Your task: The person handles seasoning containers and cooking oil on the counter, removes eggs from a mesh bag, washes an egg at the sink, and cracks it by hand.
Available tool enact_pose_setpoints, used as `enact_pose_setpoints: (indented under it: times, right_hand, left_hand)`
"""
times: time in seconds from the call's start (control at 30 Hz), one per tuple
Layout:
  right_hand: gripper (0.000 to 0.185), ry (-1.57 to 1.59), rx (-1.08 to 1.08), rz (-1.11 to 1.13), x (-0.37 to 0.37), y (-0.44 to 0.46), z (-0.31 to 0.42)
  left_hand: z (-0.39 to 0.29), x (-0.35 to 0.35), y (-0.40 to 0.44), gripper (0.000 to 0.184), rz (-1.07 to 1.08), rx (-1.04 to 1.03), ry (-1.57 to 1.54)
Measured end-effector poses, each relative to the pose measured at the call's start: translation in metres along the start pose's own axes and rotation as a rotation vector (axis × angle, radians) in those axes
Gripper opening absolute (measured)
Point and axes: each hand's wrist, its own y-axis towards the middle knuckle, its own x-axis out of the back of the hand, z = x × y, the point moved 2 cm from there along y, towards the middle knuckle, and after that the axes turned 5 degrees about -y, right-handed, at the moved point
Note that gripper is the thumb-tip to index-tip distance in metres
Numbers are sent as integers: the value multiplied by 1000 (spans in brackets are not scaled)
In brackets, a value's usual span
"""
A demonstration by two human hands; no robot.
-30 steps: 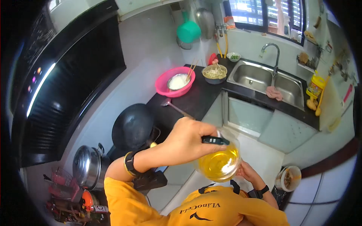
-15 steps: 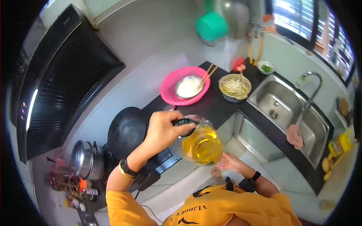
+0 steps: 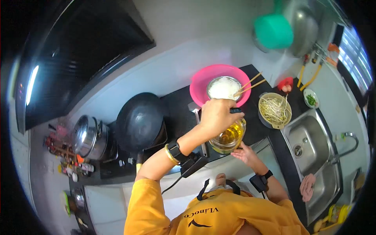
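Observation:
My left hand [image 3: 217, 116] is closed around the dark handle of a clear jug [image 3: 230, 138] of yellow oil, held over the counter's front edge. Fingers stretched out, my right hand [image 3: 247, 155] is at the jug's lower right side; whether it bears any weight I cannot tell. Behind the jug, a pink basin [image 3: 199, 84] holds a bowl of white noodles [image 3: 224, 87] with chopsticks [image 3: 252, 84] resting in it. A black wok [image 3: 140, 121] sits left of my left hand. Partly hidden by my left arm lies a metal spatula [image 3: 194, 108].
Right of the basin stands a pot of bean sprouts [image 3: 275, 110], near a small bowl of chopped greens [image 3: 311, 98]. A double sink [image 3: 307, 137] is at right, with a pink cloth [image 3: 308, 187] on its edge. A steamer pot [image 3: 87, 137] stands at far left.
My view has swung left and closer to the counter. The jug, still in my left hand, has moved from in front of the counter to its edge, and my right hand has come up beside it.

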Motion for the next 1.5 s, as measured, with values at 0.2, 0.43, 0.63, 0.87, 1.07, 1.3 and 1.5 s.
enact_pose_setpoints:
  times: [0.2,0.43,0.63,0.87,1.07,1.3,1.5]
  right_hand:
    - [62,-36,-49,35,7,19,11]
    - [57,-50,-100,1,5,8,2]
    - [24,-308,-224,67,28,-14,-65]
    - [14,-670,-388,519,-153,-41,-157]
    - [34,-806,-367,707,-338,-63,-309]
    - [22,-849,-322,1058,-525,-101,-397]
    - [15,-920,-316,1140,-645,-73,-450]
  left_hand:
    - [5,-17,-5,25,-101,-37,95]
    - [8,-11,-43,54,-195,-124,55]
    - [8,70,-133,69,-298,18,201]
    - [25,181,-355,58,-372,436,472]
    - [15,279,-592,54,-517,713,582]
    - [21,389,-756,50,-615,1017,447]
    - [109,446,-851,48,-700,1064,399]
